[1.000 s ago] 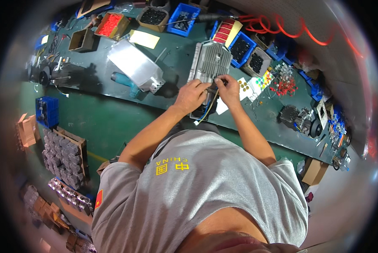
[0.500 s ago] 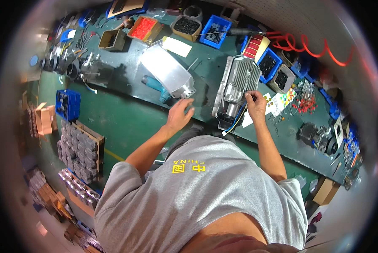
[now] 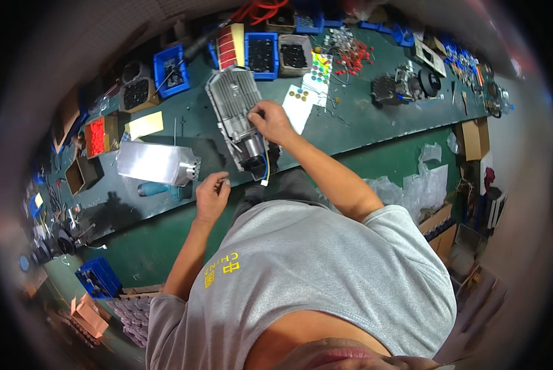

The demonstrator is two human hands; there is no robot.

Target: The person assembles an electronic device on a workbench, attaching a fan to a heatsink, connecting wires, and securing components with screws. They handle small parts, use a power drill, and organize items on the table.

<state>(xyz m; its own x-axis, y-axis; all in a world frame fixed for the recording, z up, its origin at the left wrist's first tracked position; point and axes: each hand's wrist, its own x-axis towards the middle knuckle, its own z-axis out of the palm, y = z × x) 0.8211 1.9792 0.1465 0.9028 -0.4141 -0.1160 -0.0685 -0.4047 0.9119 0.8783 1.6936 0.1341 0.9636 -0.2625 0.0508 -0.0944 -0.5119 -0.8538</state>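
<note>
A grey finned metal housing (image 3: 236, 92) lies on the workbench in front of me, with a shiny cylinder (image 3: 252, 146) and a black round part at its near end. Blue and yellow wires end in a white connector (image 3: 264, 182) beside it. My right hand (image 3: 272, 123) is at the housing's right edge, thumb and fingers closed in a pinch; whatever is between them is hidden. Just off the bench's front edge, my left hand (image 3: 212, 196) hovers with loosely bent fingers and nothing visible in it. Nearest to it is a smooth silver metal cover (image 3: 156, 163), partly over a teal power tool (image 3: 159, 189).
Behind the housing stand blue bins (image 3: 262, 57) of black parts and a red label sheet (image 3: 229, 48). White sheets with coloured round stickers (image 3: 301, 105) lie to its right. Farther right are red-tipped small parts (image 3: 352, 61) and a black-and-silver assembly (image 3: 406, 85).
The view has swung to the right, so the bench things appear farther left. My right hand stays at the housing's right edge. My left hand's fingers are less spread and farther from the silver cover.
</note>
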